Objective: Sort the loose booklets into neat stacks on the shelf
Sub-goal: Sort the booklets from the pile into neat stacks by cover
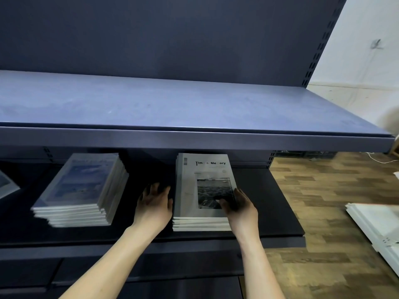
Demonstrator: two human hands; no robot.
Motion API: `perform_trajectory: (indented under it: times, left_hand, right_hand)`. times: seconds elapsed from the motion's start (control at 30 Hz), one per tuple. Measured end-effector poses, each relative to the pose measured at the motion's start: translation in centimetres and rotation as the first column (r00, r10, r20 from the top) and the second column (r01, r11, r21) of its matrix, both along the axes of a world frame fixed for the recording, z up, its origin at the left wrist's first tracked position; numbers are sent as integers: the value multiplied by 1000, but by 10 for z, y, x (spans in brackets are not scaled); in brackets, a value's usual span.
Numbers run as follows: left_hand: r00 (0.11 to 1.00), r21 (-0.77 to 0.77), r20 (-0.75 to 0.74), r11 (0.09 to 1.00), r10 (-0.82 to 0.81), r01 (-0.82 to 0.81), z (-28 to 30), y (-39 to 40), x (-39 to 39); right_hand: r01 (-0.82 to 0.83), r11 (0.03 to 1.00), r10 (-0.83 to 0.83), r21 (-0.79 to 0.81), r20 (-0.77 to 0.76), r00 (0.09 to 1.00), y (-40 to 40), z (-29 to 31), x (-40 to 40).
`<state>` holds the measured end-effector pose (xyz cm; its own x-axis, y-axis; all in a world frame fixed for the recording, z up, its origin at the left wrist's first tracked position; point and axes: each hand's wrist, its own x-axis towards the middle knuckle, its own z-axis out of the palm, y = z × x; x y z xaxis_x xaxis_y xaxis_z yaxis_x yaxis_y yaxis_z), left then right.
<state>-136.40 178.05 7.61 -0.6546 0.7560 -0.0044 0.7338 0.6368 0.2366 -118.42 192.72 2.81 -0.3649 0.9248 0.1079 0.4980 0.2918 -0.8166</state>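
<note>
The right hand's fingers [227,203] are lying spread and flat on the cover of the top booklet, with the palm wrapping its right edge, so the right hand [240,207] is pressing rather than pinching. The left hand's fingers [154,189] are opening loosely, slightly curled, and the left hand [154,205] is standing edge-on just beside the left side of the "Time & Memory" stack [201,190], touching it or very nearly so; which one is hard to tell.

That stack is sitting on the dark lower shelf [280,212], under the blue-grey upper shelf [194,104]. To the left of it, well apart, the blue-cover stack [83,188] is lying skewed, its booklets fanning at the front corner. Further left, another booklet [6,185] is peeking in at the frame's edge.

The step looks like squaring the stack between both palms. To do it well, both hands should be pushing inward evenly while the top pressure is easing, so lower booklets can slide into line. The front edges are stepping out slightly, so tapping them back toward the rear of the shelf would be finishing it.
</note>
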Motion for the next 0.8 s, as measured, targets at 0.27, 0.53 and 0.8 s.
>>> perform_trajectory:
  times: [0.27,0.53,0.8]
  left_hand:
    - [1000,0,-3,1000,-1,1,0,-8,3]
    - [999,5,-36,1000,20,-20,5,-22,20]
    - [994,72,-51,993,99,-95,8,-71,45]
  right_hand:
    - [13,999,-17,46,95,995,-4,4,-3]
    - [-27,989,23,149,33,999,-52,38,-3]
    - [-271,960,270,66,21,963,-109,55,-5]
